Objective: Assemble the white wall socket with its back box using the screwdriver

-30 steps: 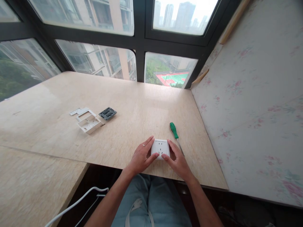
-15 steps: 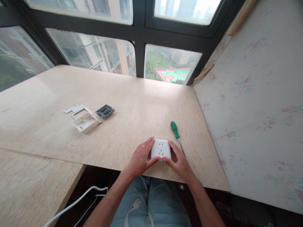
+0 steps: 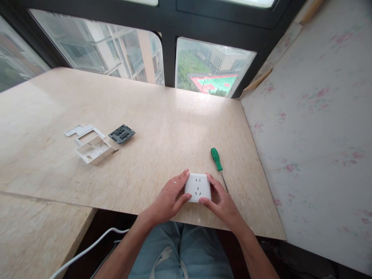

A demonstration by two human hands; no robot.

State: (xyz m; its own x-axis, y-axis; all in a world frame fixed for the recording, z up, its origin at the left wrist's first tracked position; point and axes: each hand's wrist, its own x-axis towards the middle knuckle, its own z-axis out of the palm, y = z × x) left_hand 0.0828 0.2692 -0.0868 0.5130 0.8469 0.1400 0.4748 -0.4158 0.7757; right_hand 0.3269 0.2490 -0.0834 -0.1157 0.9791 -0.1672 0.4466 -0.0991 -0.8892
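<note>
A square white wall socket (image 3: 198, 188) with slots in its face is between my two hands, near the front edge of the worktop. My left hand (image 3: 170, 195) grips its left side, fingers at the upper corner and thumb at the lower left. On the other side, my right hand (image 3: 221, 201) holds the right edge, its thumb resting on the lower rim. The socket's underside is hidden. Just right of my right hand lies a screwdriver (image 3: 216, 159) with a green handle, its shaft pointing towards me and its tip hidden near the hand.
On the left lie an open white back box (image 3: 95, 150), a white frame (image 3: 90, 133) and a dark grey plate (image 3: 122, 134). A small dark screw seems to lie beside the box. Windows border the back, and a papered wall (image 3: 314, 128) the right. A white cable (image 3: 87, 248) hangs lower left.
The view has tilted down and come slightly closer. My left thumb has shifted left from the socket's lower middle to its lower left corner. Both hands still hold the socket.
</note>
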